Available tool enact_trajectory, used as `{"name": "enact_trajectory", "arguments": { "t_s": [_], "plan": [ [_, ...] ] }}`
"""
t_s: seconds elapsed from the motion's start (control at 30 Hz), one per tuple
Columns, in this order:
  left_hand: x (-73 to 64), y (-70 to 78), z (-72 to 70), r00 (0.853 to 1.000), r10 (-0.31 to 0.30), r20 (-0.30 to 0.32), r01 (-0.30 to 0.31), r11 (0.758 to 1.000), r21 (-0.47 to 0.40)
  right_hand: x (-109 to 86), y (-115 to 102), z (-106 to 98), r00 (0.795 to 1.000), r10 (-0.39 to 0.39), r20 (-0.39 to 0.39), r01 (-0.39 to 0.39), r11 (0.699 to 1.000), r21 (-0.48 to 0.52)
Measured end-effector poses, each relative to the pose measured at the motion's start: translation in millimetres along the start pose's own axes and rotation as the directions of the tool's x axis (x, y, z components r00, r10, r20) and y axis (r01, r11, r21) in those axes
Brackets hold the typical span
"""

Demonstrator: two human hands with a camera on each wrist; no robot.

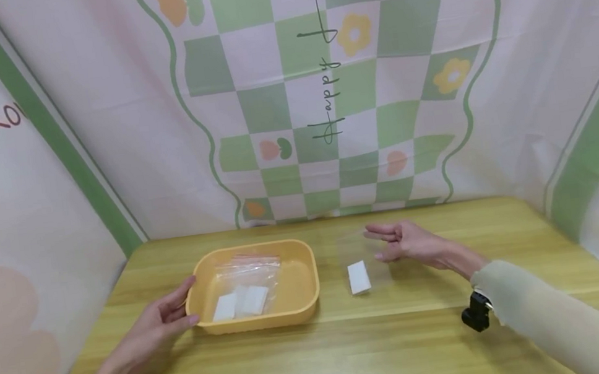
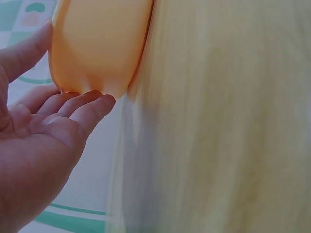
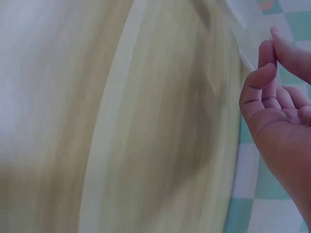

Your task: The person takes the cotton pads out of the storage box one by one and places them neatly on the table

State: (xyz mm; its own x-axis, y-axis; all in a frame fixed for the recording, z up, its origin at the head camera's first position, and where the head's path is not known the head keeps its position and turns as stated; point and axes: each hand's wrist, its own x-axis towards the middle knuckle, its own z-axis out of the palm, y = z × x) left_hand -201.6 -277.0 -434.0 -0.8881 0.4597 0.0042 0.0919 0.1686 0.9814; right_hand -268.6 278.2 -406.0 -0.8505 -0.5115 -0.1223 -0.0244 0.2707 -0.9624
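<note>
A yellow plastic tray [image 1: 309,310] stands on the left half of the table. My left hand [image 1: 151,330] holds its left end, fingertips and thumb set against the wall; the left wrist view shows that hand [image 2: 53,131] against the tray's underside and edge [image 2: 104,43]. Inside lie clear zip bags [image 1: 251,272] with white pieces [image 1: 252,300] in them. To the right of the tray, my right hand [image 1: 410,245] pinches a clear plastic bag [image 1: 348,246] holding a white folded piece [image 1: 358,277]. The right wrist view shows thumb and fingertips of that hand [image 3: 277,102] meeting on the bag's edge.
The wooden table [image 1: 343,356] carries the tray. A checkered curtain [image 1: 311,98] hangs right behind the table's back edge, with more printed cloth at both sides. A black wrist camera [image 1: 477,312] sits on the right sleeve.
</note>
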Motion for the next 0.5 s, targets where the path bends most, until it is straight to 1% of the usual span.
{"name": "enact_trajectory", "arguments": {
  "t_s": [0.07, 0.17, 0.27, 0.5],
  "plan": [
    [0.0, 0.6, 0.3, 1.0, 0.005, 0.002, -0.005, 1.0, -0.005, 1.1, 4.0, -3.6, 1.0, -0.003, 0.009, 0.003, 1.0, -0.017],
    [-0.3, 1.7, 0.7, 1.0, 0.016, 0.01, -0.016, 1.0, -0.01, 3.2, 7.8, -6.7, 1.0, -0.007, 0.003, 0.008, 0.999, -0.053],
    [-0.9, 2.8, 1.1, 1.0, 0.015, 0.007, -0.015, 1.0, -0.013, 5.2, 9.6, -6.2, 1.0, -0.012, -0.001, 0.011, 0.993, -0.116],
    [-1.2, 3.2, 1.1, 1.0, 0.012, 0.005, -0.012, 1.0, -0.016, 7.4, 9.1, -1.1, 1.0, 0.003, -0.02, -0.008, 0.966, -0.257]
  ]
}}
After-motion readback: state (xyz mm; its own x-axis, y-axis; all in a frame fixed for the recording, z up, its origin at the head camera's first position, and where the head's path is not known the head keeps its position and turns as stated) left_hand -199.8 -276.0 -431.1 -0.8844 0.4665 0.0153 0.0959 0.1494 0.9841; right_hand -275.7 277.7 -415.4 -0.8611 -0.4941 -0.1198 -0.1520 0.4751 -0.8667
